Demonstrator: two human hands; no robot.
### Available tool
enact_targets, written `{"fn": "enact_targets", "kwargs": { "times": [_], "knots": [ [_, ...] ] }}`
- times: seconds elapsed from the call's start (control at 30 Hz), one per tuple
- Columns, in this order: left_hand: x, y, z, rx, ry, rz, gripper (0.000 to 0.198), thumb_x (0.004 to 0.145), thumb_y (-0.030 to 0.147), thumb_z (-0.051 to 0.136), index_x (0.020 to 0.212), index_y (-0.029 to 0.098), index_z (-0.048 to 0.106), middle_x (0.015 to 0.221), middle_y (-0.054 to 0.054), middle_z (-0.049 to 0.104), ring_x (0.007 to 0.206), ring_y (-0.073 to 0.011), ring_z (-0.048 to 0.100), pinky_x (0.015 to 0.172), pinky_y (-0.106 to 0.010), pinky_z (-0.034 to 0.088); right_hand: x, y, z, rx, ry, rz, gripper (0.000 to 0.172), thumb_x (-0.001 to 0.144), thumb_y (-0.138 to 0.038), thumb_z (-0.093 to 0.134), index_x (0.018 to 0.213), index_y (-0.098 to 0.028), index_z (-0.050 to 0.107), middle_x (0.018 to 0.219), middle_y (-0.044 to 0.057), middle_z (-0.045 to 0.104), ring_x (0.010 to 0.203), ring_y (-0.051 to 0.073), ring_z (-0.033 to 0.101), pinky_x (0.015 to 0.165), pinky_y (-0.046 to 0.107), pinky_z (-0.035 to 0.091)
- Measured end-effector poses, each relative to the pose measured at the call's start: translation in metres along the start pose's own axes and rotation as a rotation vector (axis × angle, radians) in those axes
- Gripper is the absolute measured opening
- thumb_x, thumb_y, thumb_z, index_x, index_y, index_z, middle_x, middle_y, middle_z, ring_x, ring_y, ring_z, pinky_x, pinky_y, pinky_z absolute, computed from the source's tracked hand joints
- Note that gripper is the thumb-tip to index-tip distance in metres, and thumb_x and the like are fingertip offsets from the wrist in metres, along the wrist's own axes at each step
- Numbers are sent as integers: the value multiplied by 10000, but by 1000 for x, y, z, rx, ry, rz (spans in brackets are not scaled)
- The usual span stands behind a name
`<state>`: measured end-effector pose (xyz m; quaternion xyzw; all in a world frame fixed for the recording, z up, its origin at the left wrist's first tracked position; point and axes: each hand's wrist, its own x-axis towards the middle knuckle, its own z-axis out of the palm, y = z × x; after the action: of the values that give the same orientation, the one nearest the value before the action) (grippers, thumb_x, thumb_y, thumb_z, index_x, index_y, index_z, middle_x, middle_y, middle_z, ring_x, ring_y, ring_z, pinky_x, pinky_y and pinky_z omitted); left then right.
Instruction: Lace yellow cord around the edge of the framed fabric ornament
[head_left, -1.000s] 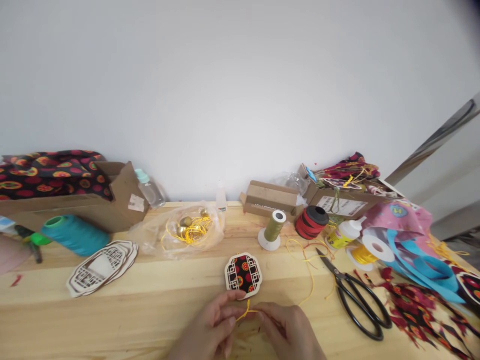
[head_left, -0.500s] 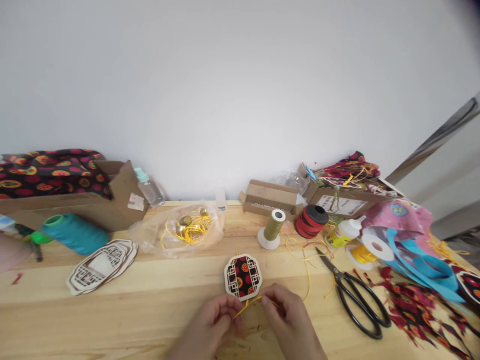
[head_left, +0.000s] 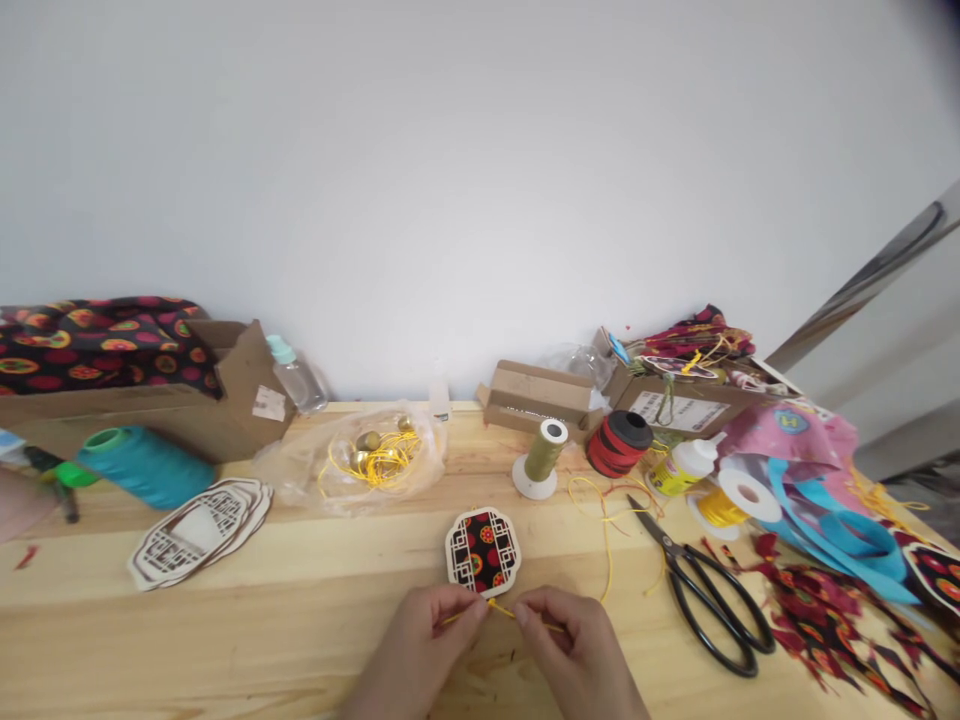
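Observation:
A scalloped wooden ornament (head_left: 484, 552) with patterned black-and-red fabric in its middle lies on the table in front of me. Yellow cord (head_left: 501, 608) is knotted at its lower edge. My left hand (head_left: 431, 640) pinches one end of this cord between thumb and finger, just below the ornament. On the other side, my right hand (head_left: 570, 640) grips the other end, so the cord spans the short gap between my fingertips. Black-handled scissors (head_left: 709, 590) lie to the right of my right hand, blades apart.
Cut wooden frames (head_left: 199, 535) and a teal thread cone (head_left: 146, 468) lie left. Behind are a plastic bag (head_left: 360, 460) of bells and yellow cord, an olive spool (head_left: 541, 460), a red spool (head_left: 619, 443) and a glue bottle (head_left: 684, 465). Fabric scraps (head_left: 814, 610) are at right.
Both hands have shifted their hold on the yellow cord; it now runs straighter between them, with an end showing past each hand's fingers. The view has moved slightly.

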<state>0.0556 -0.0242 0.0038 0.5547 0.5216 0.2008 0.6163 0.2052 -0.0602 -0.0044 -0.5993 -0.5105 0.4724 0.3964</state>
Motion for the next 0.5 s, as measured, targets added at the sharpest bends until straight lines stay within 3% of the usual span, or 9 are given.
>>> {"fn": "enact_targets", "kwargs": {
  "times": [0.1, 0.23, 0.43, 0.5],
  "knots": [
    [0, -2, -1, 22, 18, 18, 348, 727, 406, 451, 712, 101, 618, 607, 6, 586, 624, -147, 491, 579, -219, 364, -1, 4, 0, -78, -54, 26, 341, 734, -390, 443, 605, -119, 604, 507, 6, 500, 460, 96, 428, 417, 159, 324],
    [1, -1, -2, -7, 4, 18, 329, 732, 398, 446, 698, 114, 607, 595, 15, 558, 597, -132, 469, 554, -208, 353, 1, 5, 0, -234, -137, -45, 327, 771, -351, 408, 643, -131, 612, 526, -10, 477, 504, 97, 410, 456, 168, 305],
    [1, -7, -2, -18, 10, -31, 342, 728, 415, 441, 752, 117, 607, 545, 40, 515, 414, -72, 376, 425, -182, 308, 8, 4, 11, -109, -172, -2, 392, 789, -362, 356, 560, -115, 557, 493, -31, 385, 500, 92, 378, 470, 174, 308],
    [0, -9, -3, -3, 17, -9, 322, 722, 391, 459, 741, 110, 615, 564, 29, 529, 466, -87, 416, 465, -186, 334, 10, 5, 15, -55, -133, 59, 348, 756, -369, 406, 617, -112, 593, 522, -23, 437, 530, 106, 413, 484, 177, 332]
  ]
}}
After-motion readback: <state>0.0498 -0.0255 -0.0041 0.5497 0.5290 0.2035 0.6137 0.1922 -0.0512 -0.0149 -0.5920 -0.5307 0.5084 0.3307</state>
